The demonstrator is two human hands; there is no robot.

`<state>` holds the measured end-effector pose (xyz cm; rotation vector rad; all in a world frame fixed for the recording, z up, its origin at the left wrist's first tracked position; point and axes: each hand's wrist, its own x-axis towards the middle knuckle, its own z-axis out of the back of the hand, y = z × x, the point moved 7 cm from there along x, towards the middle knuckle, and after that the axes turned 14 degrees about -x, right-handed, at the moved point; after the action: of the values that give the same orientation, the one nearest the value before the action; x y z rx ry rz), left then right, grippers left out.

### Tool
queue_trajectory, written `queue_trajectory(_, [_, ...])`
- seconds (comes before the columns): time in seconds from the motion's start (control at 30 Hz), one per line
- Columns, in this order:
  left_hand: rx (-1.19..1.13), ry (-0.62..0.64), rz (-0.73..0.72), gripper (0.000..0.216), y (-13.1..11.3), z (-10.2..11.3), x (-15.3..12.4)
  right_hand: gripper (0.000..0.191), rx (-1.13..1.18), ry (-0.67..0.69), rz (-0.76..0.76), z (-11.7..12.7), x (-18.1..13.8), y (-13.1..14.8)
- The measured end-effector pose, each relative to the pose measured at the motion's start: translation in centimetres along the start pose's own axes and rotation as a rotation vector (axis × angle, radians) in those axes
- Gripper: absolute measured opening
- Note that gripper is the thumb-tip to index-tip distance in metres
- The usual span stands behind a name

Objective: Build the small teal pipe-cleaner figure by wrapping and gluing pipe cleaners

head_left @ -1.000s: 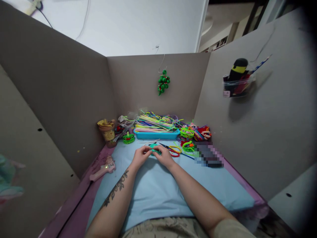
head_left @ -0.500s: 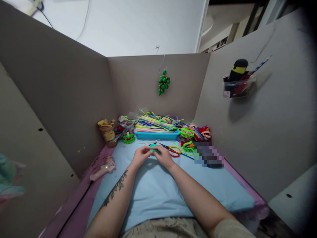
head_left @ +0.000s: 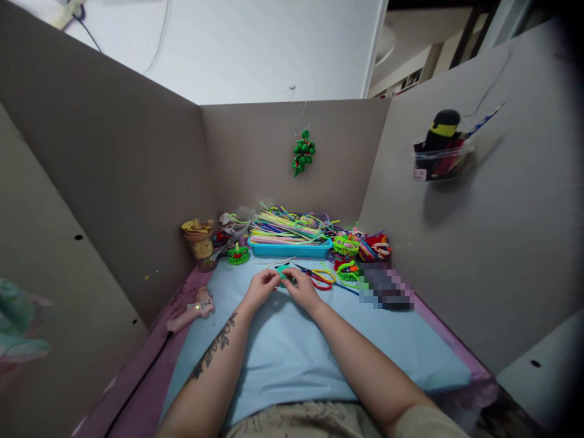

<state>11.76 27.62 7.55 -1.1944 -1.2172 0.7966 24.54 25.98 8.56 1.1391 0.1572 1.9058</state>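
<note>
Over the blue-covered table, my left hand point(head_left: 262, 288) and my right hand point(head_left: 301, 288) meet, fingertips nearly touching. Between them is a small teal fuzzy piece point(head_left: 283, 269), which looks like pipe cleaner work; the fingers hide much of it. Both hands are closed in a pinch on it. Just right of my right hand lie scissors point(head_left: 323, 279) with red and yellow handles. A blue tray point(head_left: 292, 249) heaped with pipe cleaners point(head_left: 292, 226) stands beyond the hands.
A pink glue gun point(head_left: 194, 311) lies at left, its cord running toward me. Behind it stands a brown cup point(head_left: 199, 246). A green fuzzy figure point(head_left: 238, 254) sits left of the tray. Right are fuzzy figures point(head_left: 347, 269) and a blurred dark object point(head_left: 387, 289). Grey panels point(head_left: 132, 164) enclose the table.
The fingers have shifted slightly around the teal piece, with a small gap now showing between the fingertips. The whole view has moved a little; the other things stay in place.
</note>
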Motion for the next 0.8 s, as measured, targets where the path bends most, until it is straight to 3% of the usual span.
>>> queue_trajectory(0.5, [0.203,-0.025,-0.113,0.022,-0.80,0.03,-0.23,0.019,-0.109,-0.036,0.032,-0.12,-0.14,-0.14])
queue_trajectory(0.8, [0.316,-0.028,-0.173,0.023,0.07,0.16,-0.18,0.020,-0.169,-0.019,0.043,-0.33,-0.20,-0.11])
